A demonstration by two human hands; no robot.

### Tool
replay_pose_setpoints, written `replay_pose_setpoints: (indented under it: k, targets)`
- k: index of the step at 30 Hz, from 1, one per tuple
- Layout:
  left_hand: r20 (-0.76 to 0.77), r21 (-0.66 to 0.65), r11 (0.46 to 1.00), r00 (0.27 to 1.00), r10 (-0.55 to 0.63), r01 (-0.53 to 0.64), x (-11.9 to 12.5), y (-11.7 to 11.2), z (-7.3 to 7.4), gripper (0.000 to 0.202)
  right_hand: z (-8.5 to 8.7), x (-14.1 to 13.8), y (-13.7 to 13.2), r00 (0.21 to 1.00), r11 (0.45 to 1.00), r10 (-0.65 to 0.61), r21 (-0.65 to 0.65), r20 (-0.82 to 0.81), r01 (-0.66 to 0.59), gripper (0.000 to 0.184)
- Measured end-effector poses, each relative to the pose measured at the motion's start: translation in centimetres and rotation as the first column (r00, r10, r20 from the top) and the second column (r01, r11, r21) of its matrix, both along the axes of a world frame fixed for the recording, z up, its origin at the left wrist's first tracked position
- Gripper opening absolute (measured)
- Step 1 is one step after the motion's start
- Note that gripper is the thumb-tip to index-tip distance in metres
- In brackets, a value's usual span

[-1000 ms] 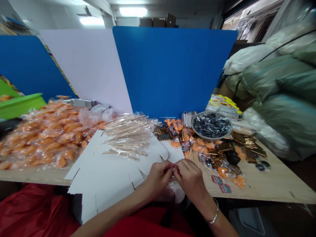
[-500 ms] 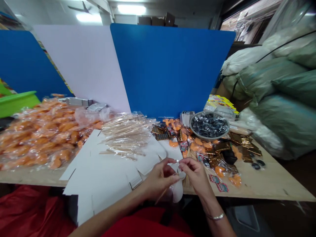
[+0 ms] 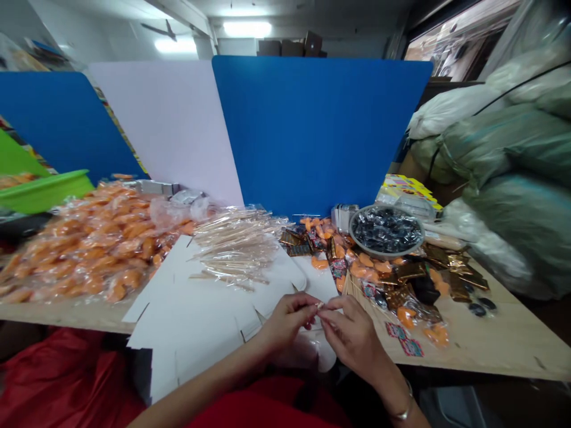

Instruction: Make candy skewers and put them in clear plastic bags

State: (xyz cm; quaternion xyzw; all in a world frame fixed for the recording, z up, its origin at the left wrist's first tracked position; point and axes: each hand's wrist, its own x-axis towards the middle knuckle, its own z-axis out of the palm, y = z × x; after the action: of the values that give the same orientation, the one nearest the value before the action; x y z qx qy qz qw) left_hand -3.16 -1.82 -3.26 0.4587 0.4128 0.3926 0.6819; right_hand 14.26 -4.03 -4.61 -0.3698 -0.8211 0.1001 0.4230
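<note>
Fingers of the left hand [image 3: 285, 321] and right hand [image 3: 357, 336] come together at the tips, pinching a small pale piece [image 3: 319, 305] between them; its exact form is too small to tell. It is held above the table's near edge, beside white card sheets [image 3: 196, 321]. On those sheets lie thin sticks in clear wrapping [image 3: 236, 249]. Right of the hands are bare sticks [image 3: 353, 289], loose orange pieces [image 3: 366, 261] and a grey bowl [image 3: 387, 255] of dark wrapped items. Farther left spreads a heap of wrapped orange pieces [image 3: 98, 244].
</note>
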Motion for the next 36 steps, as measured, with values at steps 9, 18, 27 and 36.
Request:
replay_pose_setpoints:
  k: [9, 18, 27, 36]
  targets:
    - [0.392, -0.343, 0.887, 0.905, -0.165, 0.310, -0.6, -1.1, -1.0, 0.033, -2.6, -0.8, -0.4, 0.863, 0.760, -0.030, -0.572, -0.504, -0.308, 0.012]
    - [-0.765, 0.438, 0.777, 0.642, 0.058, 0.452, -8.1, -0.8, -2.4, 0.020, -3.9, -2.0, 0.1, 0.964, 0.816, -0.066, -0.570, -0.258, -0.097, 0.030]
    - [-0.767, 0.607, 0.710, 0.497, 0.406, 0.357, -16.4, 7.3, -9.5, 0.021, -10.9, 0.1, -1.1, 0.960, 0.782, -0.253, -0.559, 0.119, 0.275, 0.027]
    - [-0.799, 0.599, 0.688, 0.361, 0.480, 0.410, -15.9, 10.4, -9.3, 0.026, -8.4, -7.5, -0.2, 0.889, 0.860, -0.220, -0.350, 0.402, 0.371, 0.019]
